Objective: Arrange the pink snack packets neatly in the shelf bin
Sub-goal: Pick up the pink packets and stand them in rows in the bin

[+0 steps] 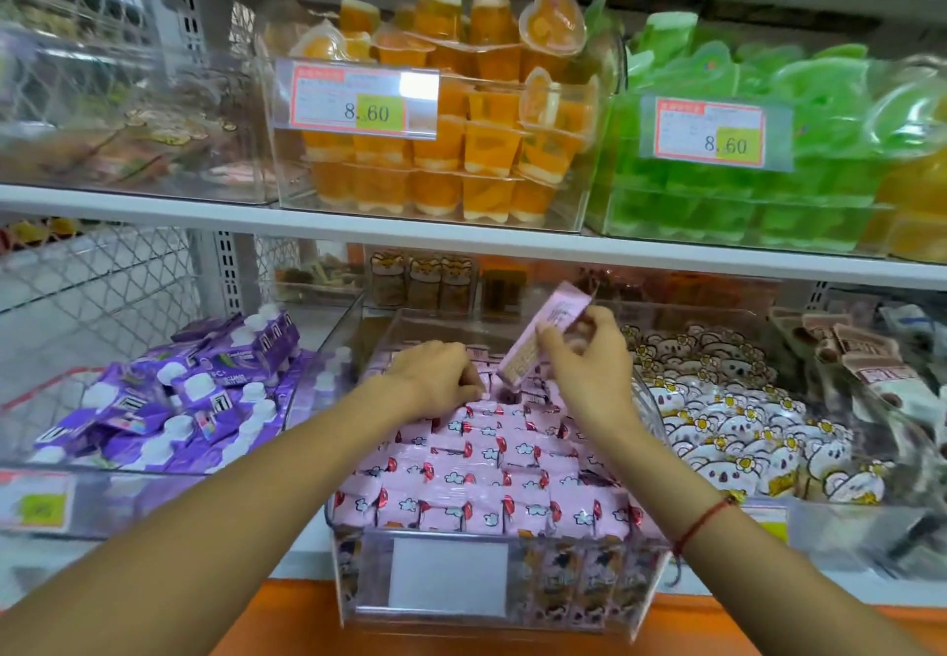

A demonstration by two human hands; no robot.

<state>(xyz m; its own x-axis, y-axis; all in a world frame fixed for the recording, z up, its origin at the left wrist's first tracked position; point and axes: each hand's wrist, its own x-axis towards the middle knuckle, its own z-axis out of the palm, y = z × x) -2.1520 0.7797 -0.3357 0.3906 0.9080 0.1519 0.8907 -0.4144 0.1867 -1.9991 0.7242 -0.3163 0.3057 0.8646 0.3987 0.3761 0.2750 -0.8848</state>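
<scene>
A clear plastic shelf bin (358,599) on the lower shelf holds several pink snack packets (487,471) standing in rows. My right hand (589,363) pinches one pink packet (543,330) and holds it tilted above the back of the bin. My left hand (435,373) is at the back rows with its fingers curled down onto the packets there; whether it grips one is hidden.
A bin of purple spouted pouches (194,399) stands to the left and a bin of white koala-print packets (727,425) to the right. The shelf above carries bins of orange jelly cups (451,143) and green jelly cups (768,184). An orange ledge (287,619) runs below.
</scene>
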